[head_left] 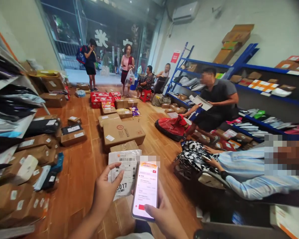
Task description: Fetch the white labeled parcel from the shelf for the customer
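Observation:
A white parcel [127, 166] with a printed label showing "017" is in front of me at the lower middle. My left hand [106, 186] is at its left side, thumb and forefinger bent toward each other over the label's edge. My right hand [161, 212] holds a phone [146, 191] upright just right of the parcel, its thumb over a red button on the lit screen. The phone overlaps the parcel's right edge.
Large cardboard boxes [123, 132] and red boxes [99, 99] stand on the floor ahead. Parcels line the left shelves. At right, a seated person [251, 169] is close by; another person [214, 96] holds a package near blue shelves. Several people are farther back.

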Demonstrator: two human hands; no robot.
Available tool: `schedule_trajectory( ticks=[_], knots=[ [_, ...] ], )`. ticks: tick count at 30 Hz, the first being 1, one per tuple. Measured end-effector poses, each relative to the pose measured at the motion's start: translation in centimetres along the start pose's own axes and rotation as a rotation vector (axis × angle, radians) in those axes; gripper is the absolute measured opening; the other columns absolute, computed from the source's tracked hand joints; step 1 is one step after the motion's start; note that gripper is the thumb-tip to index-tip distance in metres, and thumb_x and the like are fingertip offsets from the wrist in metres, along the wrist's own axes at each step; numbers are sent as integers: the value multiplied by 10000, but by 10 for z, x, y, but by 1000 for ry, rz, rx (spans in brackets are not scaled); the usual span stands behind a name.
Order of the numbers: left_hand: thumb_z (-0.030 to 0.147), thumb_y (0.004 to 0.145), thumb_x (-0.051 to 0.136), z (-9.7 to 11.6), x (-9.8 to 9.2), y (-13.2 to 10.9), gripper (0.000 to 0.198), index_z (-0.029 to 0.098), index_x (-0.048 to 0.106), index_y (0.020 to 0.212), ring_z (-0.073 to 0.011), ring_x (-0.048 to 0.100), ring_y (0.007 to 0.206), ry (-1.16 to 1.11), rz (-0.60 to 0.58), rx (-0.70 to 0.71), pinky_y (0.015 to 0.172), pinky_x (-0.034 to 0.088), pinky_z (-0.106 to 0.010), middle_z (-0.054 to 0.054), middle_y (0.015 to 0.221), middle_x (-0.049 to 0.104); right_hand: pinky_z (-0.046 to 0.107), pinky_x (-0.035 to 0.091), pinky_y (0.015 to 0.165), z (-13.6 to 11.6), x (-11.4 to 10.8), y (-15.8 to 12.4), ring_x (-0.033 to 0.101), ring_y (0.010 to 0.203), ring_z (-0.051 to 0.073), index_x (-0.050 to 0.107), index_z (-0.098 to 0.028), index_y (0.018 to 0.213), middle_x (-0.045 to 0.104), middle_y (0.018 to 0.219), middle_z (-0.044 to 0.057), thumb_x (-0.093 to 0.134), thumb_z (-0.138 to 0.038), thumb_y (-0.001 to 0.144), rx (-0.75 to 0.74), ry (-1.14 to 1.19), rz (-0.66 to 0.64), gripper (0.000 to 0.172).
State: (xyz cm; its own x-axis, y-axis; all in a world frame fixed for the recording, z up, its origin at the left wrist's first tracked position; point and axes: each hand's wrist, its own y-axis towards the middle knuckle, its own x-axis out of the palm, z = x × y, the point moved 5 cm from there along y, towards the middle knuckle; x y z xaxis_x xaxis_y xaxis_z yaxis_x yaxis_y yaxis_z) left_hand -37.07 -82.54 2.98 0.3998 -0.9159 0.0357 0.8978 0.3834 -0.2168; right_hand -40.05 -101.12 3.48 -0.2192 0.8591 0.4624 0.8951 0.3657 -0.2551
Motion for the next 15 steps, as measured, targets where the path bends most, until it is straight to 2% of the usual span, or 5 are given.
schedule_trajectory(
  ticks=[4, 9, 12, 15],
  knots=[
    [547, 566, 723, 2, 88, 36, 492, 181, 583, 863, -188, 628, 637, 29, 31, 11, 522, 519, -261, -38, 801, 671, 463, 513, 870, -48, -71, 33, 605, 1092, 317, 260, -238, 1318, 605, 1235, 147, 806, -317, 607, -4, -6, 9, 900],
    [519, 550, 726, 18, 197, 80, 426, 196, 457, 618, -125, 504, 535, 92, 114, 118, 455, 402, -201, 35, 591, 517, 497, 483, 926, -119, -154, 74, 608, 1084, 324, 362, -241, 1274, 636, 1183, 128, 804, -331, 605, -54, -23, -34, 807],
    [501, 540, 736, 27, 250, 104, 467, 207, 375, 579, -100, 438, 503, 79, 116, 121, 432, 352, -179, 63, 531, 430, 483, 483, 925, -152, -194, 97, 608, 1087, 316, 326, -240, 1303, 634, 1186, 129, 794, -306, 622, -71, -31, -40, 829],
    [486, 540, 739, 35, 292, 126, 492, 213, 331, 573, -91, 415, 496, 102, 107, 116, 425, 333, -168, 70, 524, 407, 463, 512, 875, -174, -226, 121, 622, 1062, 317, 318, -232, 1294, 636, 1182, 141, 794, -309, 620, -102, -14, -50, 828]
  ],
)
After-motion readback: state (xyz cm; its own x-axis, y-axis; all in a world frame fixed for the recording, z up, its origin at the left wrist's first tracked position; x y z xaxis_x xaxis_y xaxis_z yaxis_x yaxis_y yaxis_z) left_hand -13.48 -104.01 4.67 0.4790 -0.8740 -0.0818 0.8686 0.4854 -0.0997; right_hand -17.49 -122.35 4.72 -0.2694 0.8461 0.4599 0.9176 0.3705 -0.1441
